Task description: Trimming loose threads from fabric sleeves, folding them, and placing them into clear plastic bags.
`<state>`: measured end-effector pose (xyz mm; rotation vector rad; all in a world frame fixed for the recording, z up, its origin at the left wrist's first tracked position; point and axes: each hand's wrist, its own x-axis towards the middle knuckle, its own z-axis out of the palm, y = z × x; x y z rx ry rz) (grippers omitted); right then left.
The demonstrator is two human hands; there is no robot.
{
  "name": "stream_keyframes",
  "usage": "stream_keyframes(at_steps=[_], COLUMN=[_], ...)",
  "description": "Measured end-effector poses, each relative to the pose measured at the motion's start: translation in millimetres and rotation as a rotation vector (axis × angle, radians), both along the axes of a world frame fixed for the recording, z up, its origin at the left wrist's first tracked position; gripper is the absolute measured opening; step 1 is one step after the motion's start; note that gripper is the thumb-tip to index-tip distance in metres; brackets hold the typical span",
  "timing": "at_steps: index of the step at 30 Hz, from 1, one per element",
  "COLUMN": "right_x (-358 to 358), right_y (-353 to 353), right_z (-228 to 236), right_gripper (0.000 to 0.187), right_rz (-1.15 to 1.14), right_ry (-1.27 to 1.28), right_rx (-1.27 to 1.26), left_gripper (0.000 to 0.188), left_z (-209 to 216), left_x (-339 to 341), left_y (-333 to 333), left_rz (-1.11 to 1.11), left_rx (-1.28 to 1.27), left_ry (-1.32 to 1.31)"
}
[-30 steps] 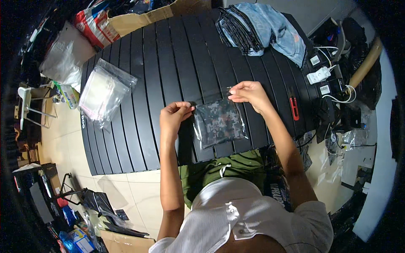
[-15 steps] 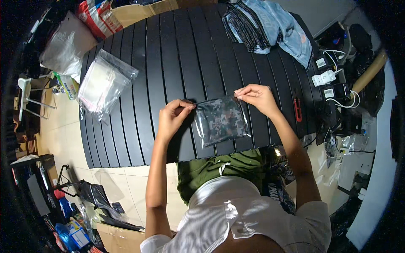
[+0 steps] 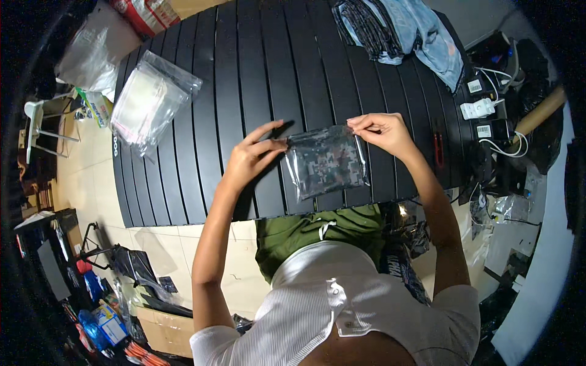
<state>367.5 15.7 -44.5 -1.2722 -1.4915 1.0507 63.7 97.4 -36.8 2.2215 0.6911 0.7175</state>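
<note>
A clear plastic bag [image 3: 299, 181] with folded grey-green pixel-camouflage cloth [image 3: 329, 166] inside lies near the front edge of the black slatted table. My left hand [image 3: 249, 157] is at the bag's upper left corner, its index finger stretched out and its thumb and another finger closed at the corner. At the upper right corner, the thumb and fingertips of my right hand [image 3: 387, 134] pinch the bag's edge. Between the two hands the bag's top edge runs nearly straight. Glare on the plastic partly hides the cloth.
A stack of clear plastic bags [image 3: 151, 104] lies on the table [image 3: 244, 73] at the left. Folded blue jeans [image 3: 421, 36] lie at the far right. A red-handled tool [image 3: 438, 149] is near the right edge, beside a white power plug [image 3: 478, 109] and cables.
My left index finger has lifted away from the thumb and stretched out. The bag and both hands sit slightly higher and further right in view; the whole view has shifted a little.
</note>
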Motion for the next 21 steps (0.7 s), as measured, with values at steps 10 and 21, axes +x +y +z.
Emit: stream_keyframes(at_steps=[10,21], right_x=[-4.0,-4.3], right_y=[-2.3,-26.9], right_z=[7.1,17.5], right_gripper=[0.012,0.027], right_rz=[0.067,0.184], right_ry=[-0.411,-0.962], right_rx=[0.244,0.422], left_gripper=[0.010,0.014], left_z=[-3.6,-1.9], left_x=[-1.1,-16.4], left_y=[-4.0,-12.3], left_rz=[0.006,-0.018], left_rx=[0.078,0.220], left_ry=[0.051,0.197])
